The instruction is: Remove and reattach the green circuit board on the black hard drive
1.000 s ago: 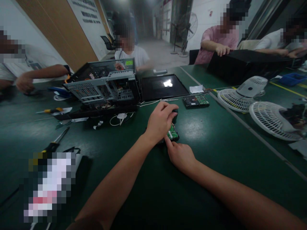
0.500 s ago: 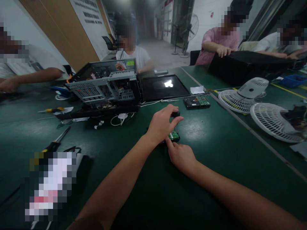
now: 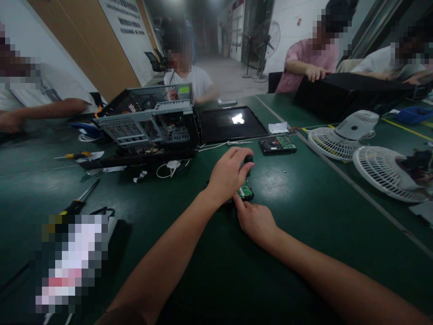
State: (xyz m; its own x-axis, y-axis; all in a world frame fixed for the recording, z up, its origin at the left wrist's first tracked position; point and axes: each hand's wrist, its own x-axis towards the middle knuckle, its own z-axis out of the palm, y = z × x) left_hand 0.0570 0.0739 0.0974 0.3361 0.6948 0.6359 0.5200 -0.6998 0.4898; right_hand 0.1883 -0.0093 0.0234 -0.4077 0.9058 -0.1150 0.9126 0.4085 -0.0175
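Observation:
My left hand (image 3: 230, 174) is closed around the dark handle of a screwdriver (image 3: 249, 160), held upright over a hard drive (image 3: 245, 190). Part of the drive's green circuit board shows beneath the fingers; my left hand covers the rest of it, and the screwdriver's tip is hard to make out. At the drive's near edge, my right hand (image 3: 257, 221) presses with its index finger while the other fingers are curled in. A second hard drive (image 3: 278, 144) lies farther back on the green table (image 3: 304, 216).
An opened computer case (image 3: 145, 126) stands at back left, beside a black panel (image 3: 232, 124). Two white fans (image 3: 389, 174) lie at right. Screwdrivers (image 3: 79, 201) and a partly blurred object (image 3: 76, 257) are at left. Co-workers sit around, one touching a black case (image 3: 348, 95).
My left thumb and fingers have shifted slightly on the screwdriver handle, with the thumb a little farther left. My right hand and the hard drive stay put.

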